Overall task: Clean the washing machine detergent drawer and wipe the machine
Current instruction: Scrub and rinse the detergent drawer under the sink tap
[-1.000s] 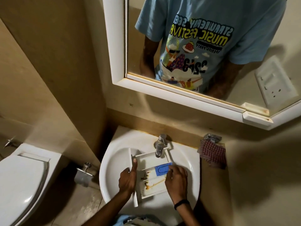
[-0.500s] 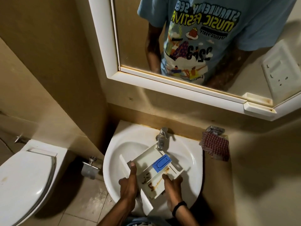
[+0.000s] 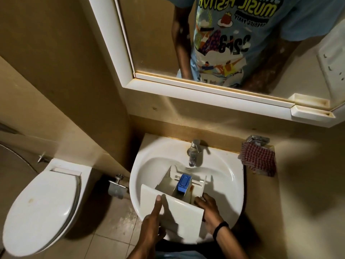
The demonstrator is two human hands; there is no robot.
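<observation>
The white detergent drawer [image 3: 183, 212] lies in the white sink [image 3: 147, 161], its broad front panel towards me and its compartments pointing at the tap. A blue insert [image 3: 183, 184] sits in the middle compartment, with brown residue beside it. My left hand [image 3: 152, 223] grips the front panel, thumb laid flat on its face. My right hand [image 3: 210, 212] holds the drawer's right side, fingers curled over the edge by the stained compartment. A black band is on that wrist.
The chrome tap [image 3: 194, 152] stands at the back of the sink, just above the drawer's far end. A red checked cloth [image 3: 258, 159] lies on the ledge to the right. A toilet [image 3: 44, 202] is at left, a framed mirror [image 3: 186, 85] above.
The drawer has been turned in the sink: it lay slanted with compartments up, now its front panel faces me. Both hands shifted along with it; the view dipped lower.
</observation>
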